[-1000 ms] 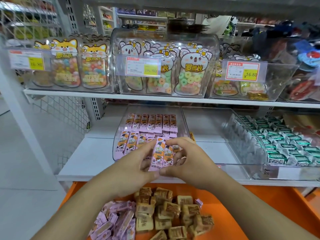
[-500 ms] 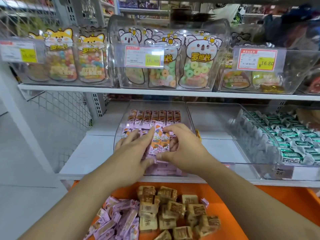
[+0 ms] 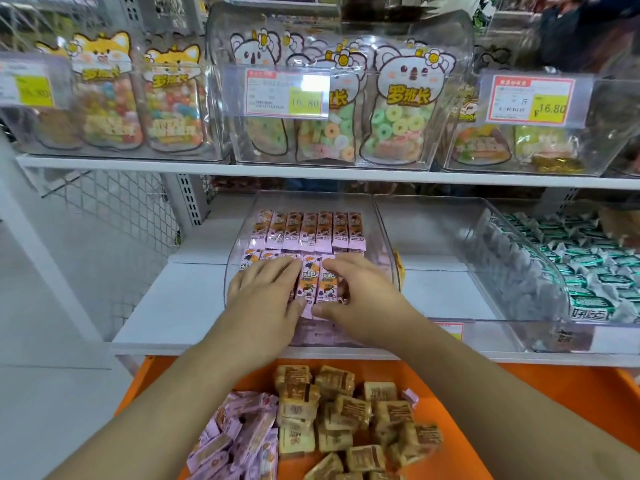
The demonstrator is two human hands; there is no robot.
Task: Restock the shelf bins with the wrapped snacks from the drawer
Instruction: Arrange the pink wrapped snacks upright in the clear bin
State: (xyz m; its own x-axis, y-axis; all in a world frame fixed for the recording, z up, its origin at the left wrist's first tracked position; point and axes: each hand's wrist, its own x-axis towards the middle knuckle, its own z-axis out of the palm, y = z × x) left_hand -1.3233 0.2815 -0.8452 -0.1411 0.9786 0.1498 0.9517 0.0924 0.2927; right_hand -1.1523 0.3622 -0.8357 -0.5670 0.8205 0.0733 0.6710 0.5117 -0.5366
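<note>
A clear shelf bin [image 3: 384, 233] on the lower shelf holds a back row of pink wrapped snacks [image 3: 308, 230]. Both hands are inside it at the front. My right hand [image 3: 360, 292] curls over a few pink snack packs [image 3: 317, 284], thumb under their near end. My left hand [image 3: 263, 296] lies flat with straight fingers on the front row and presses against the packs' left side. Below, the orange drawer [image 3: 519, 410] holds loose pink snacks [image 3: 242, 438] and brown wrapped snacks [image 3: 346, 410].
Right of the pink bin stands a clear bin [image 3: 433, 230] with nothing visible inside, then a bin of green-wrapped snacks [image 3: 571, 265]. The upper shelf [image 3: 311, 173] carries bins of bagged candy [image 3: 398, 109] with price tags. A wire mesh panel [image 3: 114, 209] is at the left.
Both hands moved forward and down into the bin with the pink packs. The packs now sit low in the front row, and my left hand has flattened beside them.
</note>
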